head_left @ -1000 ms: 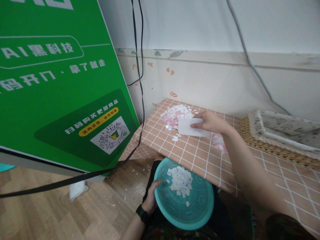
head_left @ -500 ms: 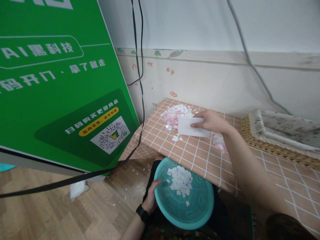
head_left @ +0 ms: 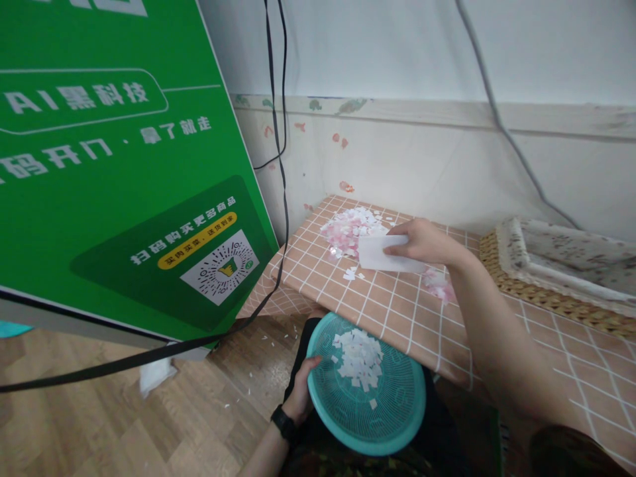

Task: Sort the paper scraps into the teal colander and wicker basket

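A white card [head_left: 371,254], pinched by the right hand [head_left: 423,242] over the checked table [head_left: 397,306], sits slightly right of its earlier position, long axis left-to-right, free end leftward beside the paper pile [head_left: 348,225], the left hand [head_left: 300,389] gripping a colander [head_left: 400,407]

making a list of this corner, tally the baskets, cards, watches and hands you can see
Baskets: 2 (teal basket, wicker basket)
White card: 1
Watch: 1
Hands: 2 (left hand, right hand)
Total: 6
Paper bits left out, too many and small to count.
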Demonstrator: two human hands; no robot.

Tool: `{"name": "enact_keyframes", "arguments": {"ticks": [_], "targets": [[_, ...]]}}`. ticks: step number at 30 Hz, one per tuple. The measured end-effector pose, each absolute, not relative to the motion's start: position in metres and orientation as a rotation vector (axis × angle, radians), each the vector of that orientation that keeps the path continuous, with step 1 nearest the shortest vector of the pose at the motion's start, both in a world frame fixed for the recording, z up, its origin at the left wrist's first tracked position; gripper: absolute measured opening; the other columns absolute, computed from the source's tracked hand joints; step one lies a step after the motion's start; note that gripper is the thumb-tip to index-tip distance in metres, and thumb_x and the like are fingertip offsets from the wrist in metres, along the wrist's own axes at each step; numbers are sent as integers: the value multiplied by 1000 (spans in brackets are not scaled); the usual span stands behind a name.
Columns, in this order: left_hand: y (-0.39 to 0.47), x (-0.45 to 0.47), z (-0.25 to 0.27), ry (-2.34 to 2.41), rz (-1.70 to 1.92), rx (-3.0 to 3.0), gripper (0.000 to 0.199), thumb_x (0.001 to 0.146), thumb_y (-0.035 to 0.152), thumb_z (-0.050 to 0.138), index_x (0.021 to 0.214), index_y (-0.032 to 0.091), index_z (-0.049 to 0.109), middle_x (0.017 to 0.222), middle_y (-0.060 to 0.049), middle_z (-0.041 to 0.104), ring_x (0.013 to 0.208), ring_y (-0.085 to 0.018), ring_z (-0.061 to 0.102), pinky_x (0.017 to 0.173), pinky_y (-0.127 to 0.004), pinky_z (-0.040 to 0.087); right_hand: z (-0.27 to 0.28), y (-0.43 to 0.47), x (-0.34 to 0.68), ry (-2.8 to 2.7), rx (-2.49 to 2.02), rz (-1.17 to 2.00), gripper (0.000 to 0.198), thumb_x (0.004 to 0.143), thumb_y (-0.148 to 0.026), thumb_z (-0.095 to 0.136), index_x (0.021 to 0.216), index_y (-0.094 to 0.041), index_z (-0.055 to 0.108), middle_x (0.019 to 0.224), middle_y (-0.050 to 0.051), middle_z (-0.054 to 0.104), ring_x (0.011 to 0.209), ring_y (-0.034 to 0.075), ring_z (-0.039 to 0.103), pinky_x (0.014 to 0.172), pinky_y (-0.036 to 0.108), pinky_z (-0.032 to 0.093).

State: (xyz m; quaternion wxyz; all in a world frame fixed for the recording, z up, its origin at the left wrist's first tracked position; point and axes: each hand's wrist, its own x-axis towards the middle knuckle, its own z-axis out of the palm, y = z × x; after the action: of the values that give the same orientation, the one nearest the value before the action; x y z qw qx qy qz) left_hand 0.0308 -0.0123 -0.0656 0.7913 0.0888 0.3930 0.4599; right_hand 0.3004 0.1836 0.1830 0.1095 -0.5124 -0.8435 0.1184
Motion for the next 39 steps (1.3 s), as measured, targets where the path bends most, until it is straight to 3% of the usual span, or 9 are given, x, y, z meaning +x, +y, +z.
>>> {"name": "enact_keyframes", "arguments": {"ticks": [7,14,17,22,28,35,39], "targets": [[-11,32,-65,876,984,165,36,71,35,65,94,9,69,92,-13,72,87,-28,65,86,-40,45,181,185,301,-2520,-1487,382,24,73,-36,58,79,-16,69,69,2,66,59,13,55,55,25,37],[-11,31,-62,875,993,164,32,74,33,62,94,9,69,91,-12,72,86,-26,65,85,-37,45,184,181,306,-2390,-1416,533,27,71,-41,63,79,-16,69,70,1,66,61,13,56,53,24,38],[-11,30,-60,868,999,157,29,75,32,61,91,9,70,86,-11,73,80,-23,65,82,-35,46,173,173,300,-2291,-1428,450,27,75,-42,60,78,-16,69,65,1,65,57,12,54,51,24,37],[-11,28,-60,862,1018,166,31,75,33,61,91,8,69,84,-12,73,76,-24,66,80,-36,47,135,140,280,-2098,-1444,139,24,82,-36,55,86,-17,70,76,5,70,61,15,60,56,26,39],[-10,25,-55,914,1039,159,27,74,31,62,86,8,69,80,-10,73,70,-22,66,76,-34,49,107,97,266,-2154,-1401,106,24,87,-28,49,99,-20,69,75,4,71,60,14,63,56,24,43],[1,2,-30,976,1064,162,19,73,28,64,80,11,69,73,-6,72,64,-18,65,69,-30,50,104,98,265,-2085,-1462,-84,25,88,-28,48,99,-20,68,68,4,70,55,15,62,52,24,41],[7,-13,-15,986,1067,185,20,74,29,63,82,11,68,75,-7,73,66,-20,66,68,-31,51,97,93,259,-2175,-1458,-31,27,89,-26,46,104,-19,66,70,4,70,56,15,63,52,23,41]]}}
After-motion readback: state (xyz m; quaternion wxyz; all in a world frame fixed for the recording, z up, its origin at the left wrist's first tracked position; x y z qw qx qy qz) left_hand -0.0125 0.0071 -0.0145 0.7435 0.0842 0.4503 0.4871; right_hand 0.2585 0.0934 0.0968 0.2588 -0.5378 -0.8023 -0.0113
